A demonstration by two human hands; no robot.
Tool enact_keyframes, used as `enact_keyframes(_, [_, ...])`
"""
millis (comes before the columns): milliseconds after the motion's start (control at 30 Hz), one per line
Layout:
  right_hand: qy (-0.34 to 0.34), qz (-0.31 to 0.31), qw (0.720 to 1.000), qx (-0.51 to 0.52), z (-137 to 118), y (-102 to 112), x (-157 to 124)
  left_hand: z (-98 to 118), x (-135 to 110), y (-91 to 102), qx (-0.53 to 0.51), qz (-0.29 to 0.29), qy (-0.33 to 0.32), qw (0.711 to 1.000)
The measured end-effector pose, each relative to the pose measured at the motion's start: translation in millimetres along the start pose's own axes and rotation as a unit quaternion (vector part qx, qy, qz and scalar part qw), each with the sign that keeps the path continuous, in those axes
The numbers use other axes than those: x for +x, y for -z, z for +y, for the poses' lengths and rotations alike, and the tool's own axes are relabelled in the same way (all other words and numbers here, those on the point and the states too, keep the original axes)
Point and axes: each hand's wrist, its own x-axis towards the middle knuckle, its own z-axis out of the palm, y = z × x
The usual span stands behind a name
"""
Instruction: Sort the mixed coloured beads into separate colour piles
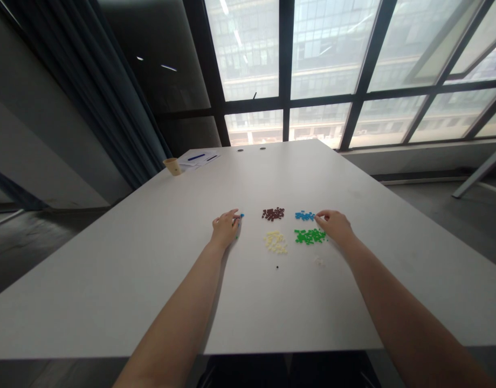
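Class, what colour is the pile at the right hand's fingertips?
Blue; the pile shows best in the head view, the only one here.

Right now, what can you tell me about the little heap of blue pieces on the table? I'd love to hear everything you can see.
The blue heap is a loose, flat scatter of small bright-blue pieces that look like plastic; single shapes are too small to make out. It lies on the white table, right of the dark brown heap and just beyond the green heap, apart from both. The right hand is at its right edge; whether it grips a piece, I cannot tell.
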Motion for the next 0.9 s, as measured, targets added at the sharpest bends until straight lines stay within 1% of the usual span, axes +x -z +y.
enact_keyframes(200, [0.007,-0.003,1.000,-0.004,-2,1,-1,6,-2,3.3,-0.001,0.025,0.007,1.000])
enact_keyframes(267, [0.012,-0.001,1.000,-0.003,-2,0,-1,6,-1,2.9,-0.016,0.033,0.007,0.999])
enact_keyframes(367, [0.020,0.007,1.000,0.001,-1,-1,-1,9,-1,2.0,-0.100,0.058,0.024,0.993])
enact_keyframes(433, [0.031,0.012,0.999,0.005,-2,0,-2,13,-1,1.1,-0.197,0.067,0.062,0.976])
enact_keyframes(467, [0.038,0.015,0.999,0.008,-2,0,-3,17,-2,0.7,-0.256,0.063,0.091,0.960])
enact_keyframes(500, [0.046,0.017,0.999,0.011,-3,1,-4,21,-3,0.4,-0.318,0.052,0.124,0.938])
enact_keyframes(533, [0.052,0.020,0.998,0.015,-5,1,-5,26,-5,0.3,-0.380,0.035,0.161,0.910])
enact_keyframes(633, [0.068,0.022,0.997,0.023,-11,1,-11,43,-13,1.7,-0.535,-0.034,0.254,0.805])
enact_keyframes(700, [0.086,0.020,0.996,0.027,-15,0,-14,55,-20,3.9,-0.599,-0.085,0.283,0.744])
enact_keyframes(733, [0.098,0.021,0.995,0.030,-17,-2,-16,61,-23,5.0,-0.618,-0.108,0.284,0.725])
enact_keyframes(767, [0.112,0.022,0.993,0.033,-18,-3,-17,65,-26,6.0,-0.630,-0.129,0.283,0.712])
enact_keyframes(833, [0.144,0.029,0.988,0.046,-20,-6,-19,73,-31,7.2,-0.639,-0.158,0.281,0.698])
enact_keyframes(900, [0.185,0.041,0.979,0.075,-24,-8,-22,77,-34,7.2,-0.644,-0.170,0.292,0.687])
